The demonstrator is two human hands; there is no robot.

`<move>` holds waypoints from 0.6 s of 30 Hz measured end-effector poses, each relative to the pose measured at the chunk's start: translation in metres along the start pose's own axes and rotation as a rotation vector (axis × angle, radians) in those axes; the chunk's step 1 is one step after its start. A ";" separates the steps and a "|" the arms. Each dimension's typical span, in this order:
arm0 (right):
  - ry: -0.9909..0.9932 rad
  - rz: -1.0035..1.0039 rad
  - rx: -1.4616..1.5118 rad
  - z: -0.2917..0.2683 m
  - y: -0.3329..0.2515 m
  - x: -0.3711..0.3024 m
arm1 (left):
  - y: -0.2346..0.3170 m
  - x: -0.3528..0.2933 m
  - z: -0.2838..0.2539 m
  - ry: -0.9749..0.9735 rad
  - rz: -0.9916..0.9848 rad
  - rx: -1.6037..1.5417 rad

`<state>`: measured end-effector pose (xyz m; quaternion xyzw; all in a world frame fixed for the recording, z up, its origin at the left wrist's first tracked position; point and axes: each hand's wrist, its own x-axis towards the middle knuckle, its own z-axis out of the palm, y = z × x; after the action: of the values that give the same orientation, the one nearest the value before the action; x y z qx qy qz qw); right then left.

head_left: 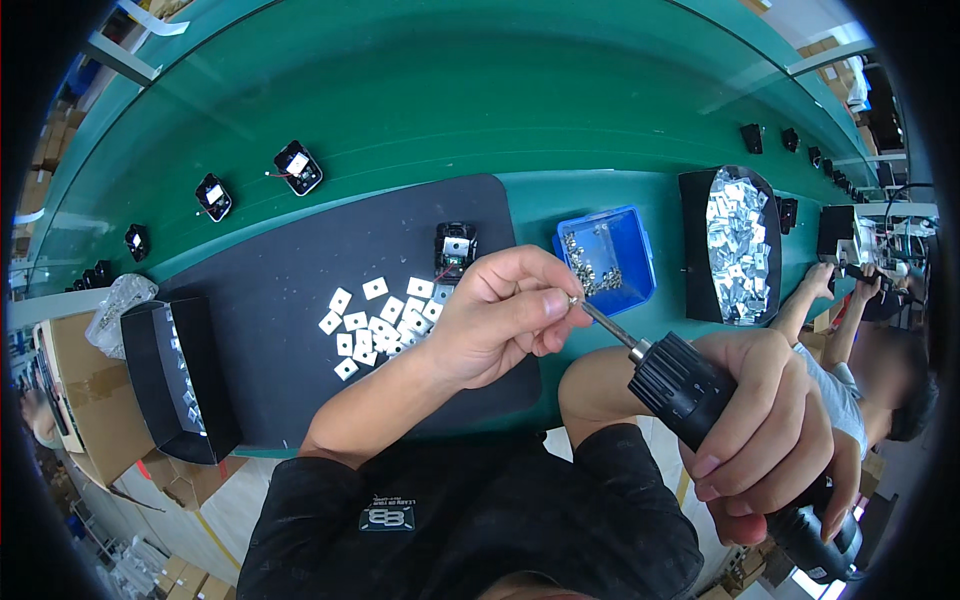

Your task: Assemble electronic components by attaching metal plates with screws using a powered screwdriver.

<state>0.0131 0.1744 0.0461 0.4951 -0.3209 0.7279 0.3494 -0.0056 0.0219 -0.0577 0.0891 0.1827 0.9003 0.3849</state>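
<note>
My left hand [500, 318] is closed in a pinch, thumb against forefinger, on a small metal screw [573, 300] at the tip of a driver bit. The bit belongs to a black cordless screwdriver [685, 388], and my right hand [775, 430] wraps round its body, the bit pointing up and left. Just beyond my left hand lies a black plastic housing [457, 240] with a white part and thin red wire. Small white square plates [385, 328], each with a dark hole, are scattered beside my left forearm. A blue bin [645, 262] of loose screws stands behind the bit.
A black box [698, 250] heaped with metal plates stands to the right. Another black box [190, 380] and a cardboard carton [95, 385] are at left. More housings [300, 166] sit on the green belt beyond the dark mat [270, 280]. Another person [840, 375] works far right.
</note>
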 end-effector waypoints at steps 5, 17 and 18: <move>0.023 0.036 -0.062 0.003 -0.004 0.001 | 0.000 -0.001 0.005 -0.006 -0.021 -0.032; 0.008 -0.018 0.039 0.001 -0.001 -0.001 | -0.005 0.000 0.004 -0.034 0.047 -0.013; -0.016 0.026 0.036 0.000 -0.004 0.000 | -0.006 -0.001 0.002 -0.054 0.068 -0.043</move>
<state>0.0159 0.1770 0.0469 0.5030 -0.3169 0.7341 0.3282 -0.0008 0.0254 -0.0582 0.1113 0.1496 0.9139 0.3607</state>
